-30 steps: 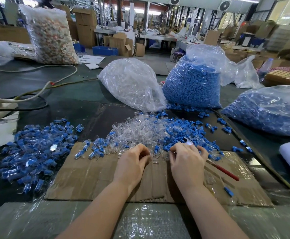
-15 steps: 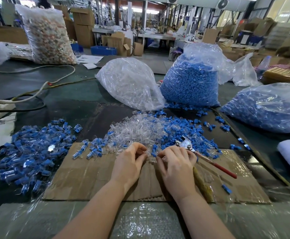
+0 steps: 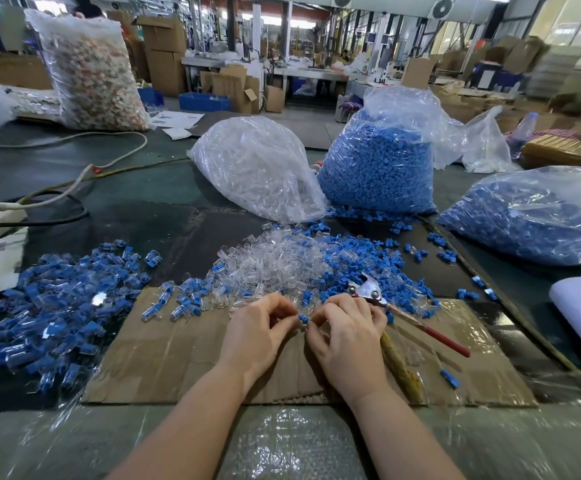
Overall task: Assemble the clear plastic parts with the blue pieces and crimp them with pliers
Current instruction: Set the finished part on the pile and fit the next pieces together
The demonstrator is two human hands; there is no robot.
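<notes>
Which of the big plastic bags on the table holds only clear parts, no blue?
The clear-filled plastic bag lying slumped at centre, left of the upright blue-filled bag.

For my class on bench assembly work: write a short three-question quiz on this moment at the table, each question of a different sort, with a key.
1. True or false: the pliers lie beside the right hand, with their red handle pointing away to the right.
2. Multiple choice: the blue piece is pinched
A. by the left hand alone
B. between the fingertips of both hands
C. in the pliers' jaws
3. Fill in: both hands work above a flat sheet of ____.

Key: 1 true; 2 B; 3 cardboard.
</notes>
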